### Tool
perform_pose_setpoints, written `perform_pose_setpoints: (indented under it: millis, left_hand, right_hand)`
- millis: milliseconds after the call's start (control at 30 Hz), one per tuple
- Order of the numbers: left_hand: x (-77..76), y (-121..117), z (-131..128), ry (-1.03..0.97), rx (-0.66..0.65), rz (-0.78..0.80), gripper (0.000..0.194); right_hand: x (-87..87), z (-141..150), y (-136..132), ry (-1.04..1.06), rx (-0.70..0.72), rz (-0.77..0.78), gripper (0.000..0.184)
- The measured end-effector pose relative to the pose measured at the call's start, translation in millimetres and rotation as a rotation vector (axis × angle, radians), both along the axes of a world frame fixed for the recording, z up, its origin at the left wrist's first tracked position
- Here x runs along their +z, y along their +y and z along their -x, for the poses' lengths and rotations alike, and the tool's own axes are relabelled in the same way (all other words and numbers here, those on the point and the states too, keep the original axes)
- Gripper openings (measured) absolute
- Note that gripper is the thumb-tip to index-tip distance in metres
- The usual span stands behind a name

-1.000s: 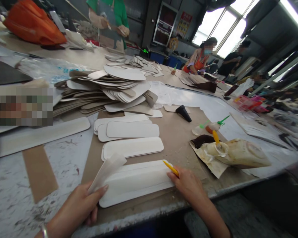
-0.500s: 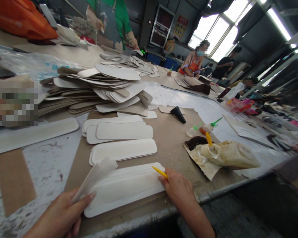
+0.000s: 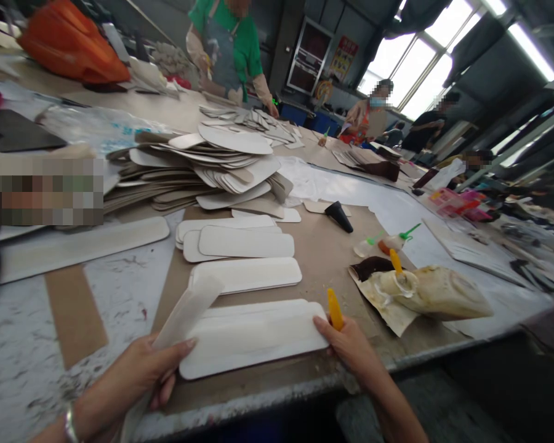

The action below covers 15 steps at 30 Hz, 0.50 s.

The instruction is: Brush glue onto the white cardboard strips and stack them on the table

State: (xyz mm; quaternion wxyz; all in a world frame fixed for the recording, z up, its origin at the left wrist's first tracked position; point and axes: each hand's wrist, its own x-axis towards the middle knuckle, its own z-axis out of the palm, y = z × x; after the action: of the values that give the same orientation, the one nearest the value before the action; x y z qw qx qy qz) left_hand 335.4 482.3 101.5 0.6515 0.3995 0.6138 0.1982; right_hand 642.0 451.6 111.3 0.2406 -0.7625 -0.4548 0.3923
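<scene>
One pale panel [image 3: 258, 338], lower centre, appears light and semi-stiff; support both ends. Left grip [image 3: 150, 368]: closed on pale strip [image 3: 191, 307], thumb at panel. Right grip [image 3: 352, 343]: closed on yellow tool [image 3: 335, 309], thumb on panel's right end.

Open brown sheet [image 3: 322, 261] right of white strips [image 3: 249, 275], piled pieces [image 3: 203, 169] behind, stained bottle [image 3: 450, 294] beyond

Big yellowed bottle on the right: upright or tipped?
Tipped: the bottle lies on its side, mouth leftward, a yellow tool sticking out.
</scene>
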Motion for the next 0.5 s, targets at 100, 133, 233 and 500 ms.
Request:
perform_pose_setpoints:
  millis: [100,133,233,500]
  left_hand:
    - [9.7,0.1,6.9,-0.069,0.010,-0.008,0.060]
    - [12.1,0.4,8.9,-0.097,0.014,-0.002,0.061]
    - [13.0,1.8,13.7,-0.160,0.059,0.016,0.060]
    - [8.2,0.4,23.9,-0.378,0.201,0.044,0.049]
  right_hand:
    - [5.4,2.8,-2.5,0.142,-0.062,0.021,0.039]
    - [7.3,3.8,-3.5,0.166,-0.077,0.011,0.040]
    - [13.1,8.4,-6.0,0.201,-0.117,-0.029,0.042]
    - [19.9,31.2,-17.3,0.583,-0.254,-0.166,0.043]
